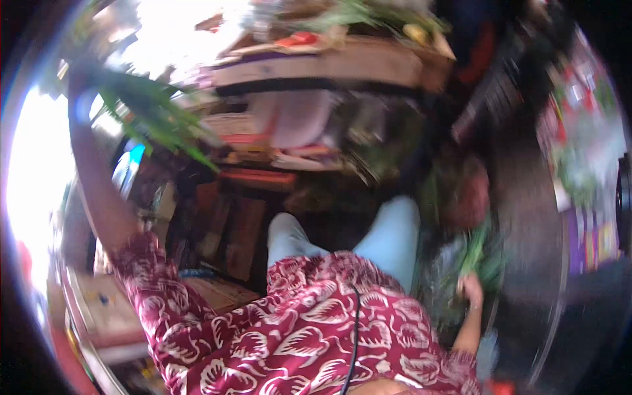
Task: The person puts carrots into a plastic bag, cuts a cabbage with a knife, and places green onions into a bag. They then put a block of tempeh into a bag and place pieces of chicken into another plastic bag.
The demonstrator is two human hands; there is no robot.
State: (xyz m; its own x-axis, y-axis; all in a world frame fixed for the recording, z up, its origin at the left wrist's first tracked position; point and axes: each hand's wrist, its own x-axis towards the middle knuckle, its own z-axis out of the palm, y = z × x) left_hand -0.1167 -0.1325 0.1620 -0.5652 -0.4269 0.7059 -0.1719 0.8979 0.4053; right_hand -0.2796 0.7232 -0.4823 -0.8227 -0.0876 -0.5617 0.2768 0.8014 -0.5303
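On the left side of the head view, my left arm is raised, with my left hand dark and smeared near the edge. From it a bunch of long, pointed green leaves fans out to the right; the hand seems closed around its base. Lower right, my right hand is closed beside my body. Green stalks with leaves stick up out of that fist, their kind too blurred to name. Darker greenery and something like clear plastic lie next to it.
Ahead stands a wooden-looking stall counter topped with greens, something red and a yellow item. Stacked boxes or papers sit beneath. Cardboard is at lower left. Colourful packets show at right, beyond dark floor.
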